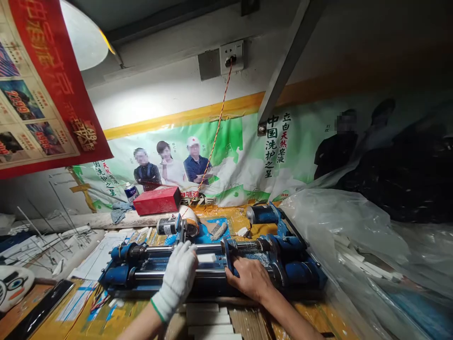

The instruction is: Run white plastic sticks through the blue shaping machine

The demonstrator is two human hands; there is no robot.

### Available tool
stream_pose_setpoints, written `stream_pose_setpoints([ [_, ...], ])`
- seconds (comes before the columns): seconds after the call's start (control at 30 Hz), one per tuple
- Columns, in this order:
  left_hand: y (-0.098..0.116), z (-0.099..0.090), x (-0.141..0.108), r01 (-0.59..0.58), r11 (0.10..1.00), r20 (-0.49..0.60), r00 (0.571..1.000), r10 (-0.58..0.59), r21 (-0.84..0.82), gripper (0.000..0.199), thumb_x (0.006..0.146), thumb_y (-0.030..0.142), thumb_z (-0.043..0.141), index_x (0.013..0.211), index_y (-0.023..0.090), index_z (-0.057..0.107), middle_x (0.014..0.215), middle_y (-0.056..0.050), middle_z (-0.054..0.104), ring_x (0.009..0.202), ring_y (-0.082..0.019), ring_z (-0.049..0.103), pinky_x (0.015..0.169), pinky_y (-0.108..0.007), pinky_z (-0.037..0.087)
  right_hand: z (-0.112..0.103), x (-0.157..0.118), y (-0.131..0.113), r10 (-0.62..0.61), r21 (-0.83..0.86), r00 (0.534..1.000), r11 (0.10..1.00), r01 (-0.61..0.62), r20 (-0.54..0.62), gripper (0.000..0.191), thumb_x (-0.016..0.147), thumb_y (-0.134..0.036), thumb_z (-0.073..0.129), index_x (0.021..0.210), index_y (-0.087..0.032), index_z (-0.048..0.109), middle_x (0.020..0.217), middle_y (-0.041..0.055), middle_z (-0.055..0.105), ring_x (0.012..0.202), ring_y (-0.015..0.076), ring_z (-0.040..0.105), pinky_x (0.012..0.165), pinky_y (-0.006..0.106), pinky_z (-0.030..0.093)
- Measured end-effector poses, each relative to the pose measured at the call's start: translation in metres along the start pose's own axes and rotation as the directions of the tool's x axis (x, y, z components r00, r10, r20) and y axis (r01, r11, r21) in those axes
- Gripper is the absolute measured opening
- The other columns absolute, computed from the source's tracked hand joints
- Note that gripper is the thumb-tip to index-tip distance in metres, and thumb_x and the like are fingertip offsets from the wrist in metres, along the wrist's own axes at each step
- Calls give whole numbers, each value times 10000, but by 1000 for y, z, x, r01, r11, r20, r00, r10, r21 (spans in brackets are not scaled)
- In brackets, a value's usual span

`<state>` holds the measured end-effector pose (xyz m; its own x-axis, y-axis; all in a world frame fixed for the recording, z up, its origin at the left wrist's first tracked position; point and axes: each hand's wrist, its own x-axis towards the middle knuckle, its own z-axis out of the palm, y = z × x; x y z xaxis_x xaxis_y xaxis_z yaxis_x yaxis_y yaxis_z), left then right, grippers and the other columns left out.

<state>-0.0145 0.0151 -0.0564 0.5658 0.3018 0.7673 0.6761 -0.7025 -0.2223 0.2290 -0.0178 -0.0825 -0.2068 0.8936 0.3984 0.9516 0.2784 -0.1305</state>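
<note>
A blue machine with two long steel rods and motors lies across the bench. My left hand, in a white glove with a green cuff, is closed over the rods around the left end of a small white block. My bare right hand rests at the machine's upright metal plate, its fingers curled around the plate's lower right side; whether they hold anything else is hidden. White strips lie stacked in front of the machine, below my hands.
Behind the machine are a red box, a spray can and a motor. Clear plastic sheeting covers the right side. Thin metal rods stick up at left. A twisted cord hangs from the wall socket.
</note>
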Motion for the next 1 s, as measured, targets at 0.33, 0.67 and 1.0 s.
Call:
stream_pose_setpoints([
  [0.33, -36, 9, 22, -53, 997, 263, 964, 36, 59, 225, 824, 86, 384, 952, 174, 547, 846, -45, 612, 911, -196, 554, 976, -504, 377, -4, 1, -9, 58, 22, 997, 998, -59, 46, 310, 862, -403, 403, 794, -197, 624, 782, 35, 648, 741, 164, 603, 654, 261, 340],
  [0.67, -59, -15, -37, 69, 984, 61, 995, -80, 165, 465, 822, 200, 482, 1277, 180, 388, 1245, -106, 528, 1203, -237, 443, 1033, -474, 331, 13, 8, -37, 76, 31, 997, 997, -75, -28, 246, 861, -354, 426, 851, -212, 628, 802, 26, 635, 756, 177, 579, 689, 285, 318],
  [1.0, -134, -36, -152, 560, 709, -156, 819, -552, 428, 287, 848, 446, 426, 1010, 223, 508, 973, -78, 647, 879, -240, 606, 794, -394, 494, 29, 6, -31, -28, -28, 990, 999, 25, -138, 243, 896, -329, 392, 813, -215, 591, 754, 16, 608, 719, 158, 557, 679, 284, 302],
])
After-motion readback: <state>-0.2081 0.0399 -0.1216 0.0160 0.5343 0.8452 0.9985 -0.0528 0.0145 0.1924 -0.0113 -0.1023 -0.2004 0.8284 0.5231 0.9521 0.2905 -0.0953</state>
